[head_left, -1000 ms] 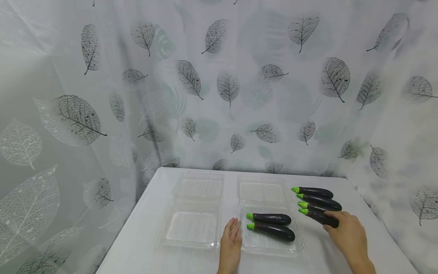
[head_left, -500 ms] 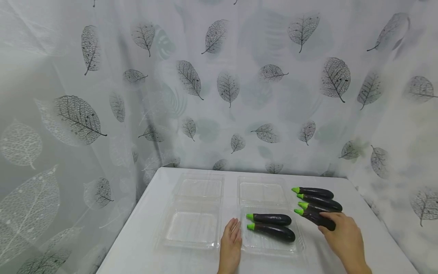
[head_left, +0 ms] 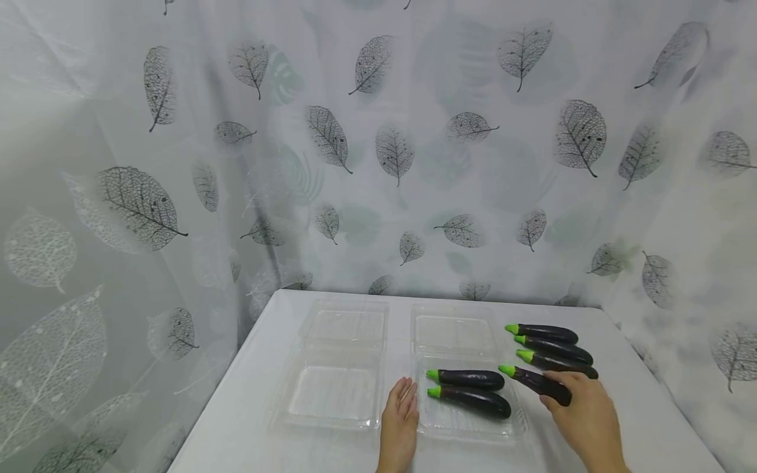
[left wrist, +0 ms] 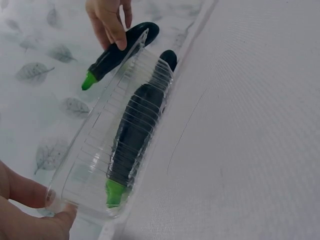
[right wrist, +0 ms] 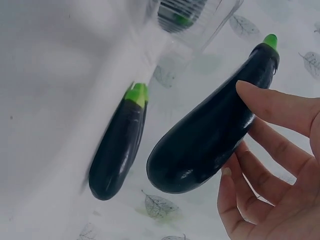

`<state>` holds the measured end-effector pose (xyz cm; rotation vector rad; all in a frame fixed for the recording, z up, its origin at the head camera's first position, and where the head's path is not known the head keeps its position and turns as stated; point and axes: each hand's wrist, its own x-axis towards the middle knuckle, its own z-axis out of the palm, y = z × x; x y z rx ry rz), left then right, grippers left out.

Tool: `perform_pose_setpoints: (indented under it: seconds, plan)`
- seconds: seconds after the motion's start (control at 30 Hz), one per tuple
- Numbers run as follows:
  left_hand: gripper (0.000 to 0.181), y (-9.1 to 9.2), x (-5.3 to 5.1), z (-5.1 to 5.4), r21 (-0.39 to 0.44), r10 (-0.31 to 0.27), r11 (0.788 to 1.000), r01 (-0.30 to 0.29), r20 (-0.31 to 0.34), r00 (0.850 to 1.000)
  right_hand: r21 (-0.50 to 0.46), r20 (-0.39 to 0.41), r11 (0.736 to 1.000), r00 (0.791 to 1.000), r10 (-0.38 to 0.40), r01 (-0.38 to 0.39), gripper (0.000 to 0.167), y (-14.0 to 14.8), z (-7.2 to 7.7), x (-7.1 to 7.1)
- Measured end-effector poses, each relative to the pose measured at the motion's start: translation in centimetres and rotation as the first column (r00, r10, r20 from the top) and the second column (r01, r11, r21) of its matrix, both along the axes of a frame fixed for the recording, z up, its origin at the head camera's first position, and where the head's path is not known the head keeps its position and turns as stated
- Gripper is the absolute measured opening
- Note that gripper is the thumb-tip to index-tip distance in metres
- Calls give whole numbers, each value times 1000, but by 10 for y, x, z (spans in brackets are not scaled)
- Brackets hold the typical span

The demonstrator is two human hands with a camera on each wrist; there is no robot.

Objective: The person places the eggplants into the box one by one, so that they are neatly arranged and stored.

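Observation:
My right hand [head_left: 585, 410] grips a dark purple eggplant [head_left: 541, 385] with a green stem cap, held between thumb and fingers. The eggplant is above the table, close to the right side of a clear plastic container [head_left: 461, 430]. Two eggplants lie side by side in that container: a farther eggplant [head_left: 473, 379] and a nearer eggplant [head_left: 473, 401]. At the container's left side stands my left hand [head_left: 399, 420], its fingers straight. In the left wrist view, its fingertips [left wrist: 65, 215] touch the container's wall near a corner.
A second clear container [head_left: 331, 394] lies open on the left. Lids extend behind both containers, including the right lid [head_left: 452, 332]. Right of the containers, three eggplants [head_left: 556, 364] lie in a row on the white table [head_left: 236, 427]. Leaf-patterned curtains [head_left: 414, 197] surround the table.
My right hand has drawn the gripped eggplant left and nearer, away from the row and toward the container with two eggplants. My left hand has stayed in place.

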<state>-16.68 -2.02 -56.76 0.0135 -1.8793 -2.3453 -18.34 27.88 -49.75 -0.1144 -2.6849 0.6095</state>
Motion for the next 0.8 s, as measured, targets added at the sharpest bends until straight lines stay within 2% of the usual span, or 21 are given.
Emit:
perform_pose_setpoints:
  seconds: [0.27, 0.43, 0.63, 0.8]
  plan:
    - [61, 0, 0, -2, 14, -10, 1000, 10, 10, 1000, 1, 65, 1000, 998, 9, -9, 48, -14, -3, 3]
    - [61, 0, 2, -3, 17, -12, 1000, 12, 2, 1000, 0, 42, 999, 998, 54, -54, 46, -21, -5, 8]
    - [61, 0, 1, -4, 13, -16, 1000, 16, -1, 1000, 18, -38, 995, 994, 101, -101, 45, -28, -7, 13]
    - [60, -1, 0, -5, 1, -12, 1000, 12, -14, 1000, 16, -7, 994, 994, 109, -109, 45, -39, -3, 15]
